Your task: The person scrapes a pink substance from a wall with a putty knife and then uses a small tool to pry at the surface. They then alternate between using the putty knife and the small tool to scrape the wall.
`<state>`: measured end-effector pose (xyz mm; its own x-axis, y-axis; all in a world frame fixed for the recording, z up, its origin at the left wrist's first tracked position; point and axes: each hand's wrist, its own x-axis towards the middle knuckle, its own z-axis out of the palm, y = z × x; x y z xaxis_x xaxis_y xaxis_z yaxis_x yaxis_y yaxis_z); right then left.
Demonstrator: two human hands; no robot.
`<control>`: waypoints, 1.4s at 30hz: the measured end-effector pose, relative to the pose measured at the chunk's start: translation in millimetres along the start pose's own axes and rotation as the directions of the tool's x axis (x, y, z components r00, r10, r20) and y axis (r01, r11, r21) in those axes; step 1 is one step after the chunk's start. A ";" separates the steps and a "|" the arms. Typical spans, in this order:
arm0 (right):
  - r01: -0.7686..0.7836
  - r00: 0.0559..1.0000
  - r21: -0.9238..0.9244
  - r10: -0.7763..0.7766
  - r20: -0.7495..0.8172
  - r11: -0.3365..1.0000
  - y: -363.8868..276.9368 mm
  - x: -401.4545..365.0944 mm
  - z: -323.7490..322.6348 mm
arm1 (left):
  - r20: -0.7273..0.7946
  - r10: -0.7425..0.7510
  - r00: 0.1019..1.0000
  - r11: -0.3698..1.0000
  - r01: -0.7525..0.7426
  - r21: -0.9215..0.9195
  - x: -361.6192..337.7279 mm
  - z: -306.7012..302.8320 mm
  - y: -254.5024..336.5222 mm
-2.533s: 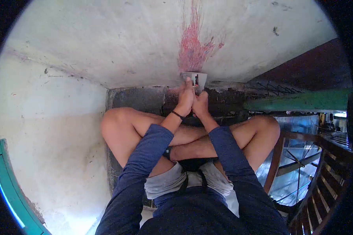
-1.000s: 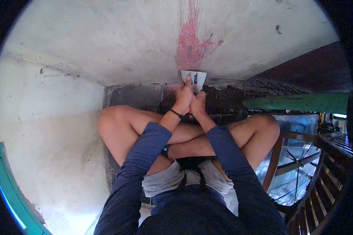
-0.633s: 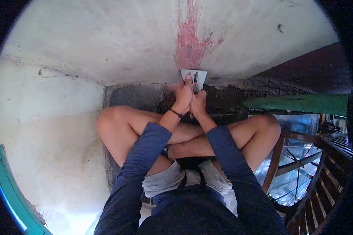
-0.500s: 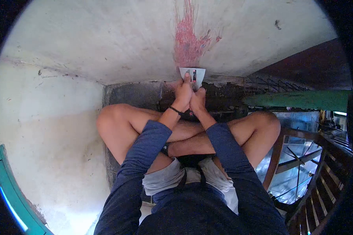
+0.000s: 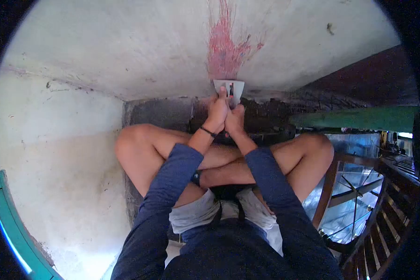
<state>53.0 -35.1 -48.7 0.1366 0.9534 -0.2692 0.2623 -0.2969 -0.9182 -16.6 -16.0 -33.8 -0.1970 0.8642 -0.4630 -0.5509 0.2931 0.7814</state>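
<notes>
A wide-bladed metal scraper (image 5: 237,88) is in both hands, its broad edge at the lower part of the wall, just below a scraped patch (image 5: 224,51) where red shows through. My left hand (image 5: 217,111) is closed on the scraper, its thumb pressed up along the blade. Beside it, my right hand (image 5: 235,119) is closed around the lower end, with its thumb near the base of the blade. The two hands touch, and the handle is mostly hidden by them.
My crossed legs (image 5: 147,144) lie under the forearms. A pale side wall (image 5: 56,154) stands at the left. To the right are a green beam (image 5: 359,119) and a dark slatted wooden piece (image 5: 387,224). A teal frame (image 5: 14,228) edges the lower left.
</notes>
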 end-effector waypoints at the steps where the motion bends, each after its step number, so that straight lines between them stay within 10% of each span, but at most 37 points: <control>1: -0.053 0.999 -0.007 0.053 0.011 0.999 -8.2 -3.2 -3.7 | 0.013 -0.008 1.000 1.000 0.008 0.029 -1.6 -1.2 -0.3; 19: 0.230 0.959 -0.370 -0.275 -0.073 0.900 -13.5 -4.7 -9.8 | 0.113 -0.077 0.991 0.964 0.103 -0.245 -5.4 7.3 2.6; 23: 0.326 0.936 -0.493 -0.347 0.050 0.807 -28.5 2.8 -21.5 | 0.367 -0.126 0.922 0.947 0.222 -0.233 16.9 -26.7 -11.9; 25: 0.402 0.901 -0.523 -0.425 0.082 0.752 -38.1 4.7 -26.7 | 0.153 -0.066 0.986 0.944 0.112 -0.311 -3.0 4.5 0.5; 38: 0.269 0.959 -0.634 -0.265 0.103 0.725 -49.1 -1.7 -27.3 | 0.213 -0.162 0.964 0.923 0.224 -0.312 -9.3 5.2 3.9; 42: 0.427 0.888 -0.491 -0.455 0.067 0.759 -31.2 4.3 -25.9 | 0.212 -0.147 0.966 0.947 0.199 -0.252 -3.3 10.3 6.0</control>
<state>70.2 -23.2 -13.7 -0.0623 0.9852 0.1595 0.7269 0.1543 -0.6692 -10.9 -12.9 -23.3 0.0627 0.8788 -0.4730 -0.7652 0.3466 0.5425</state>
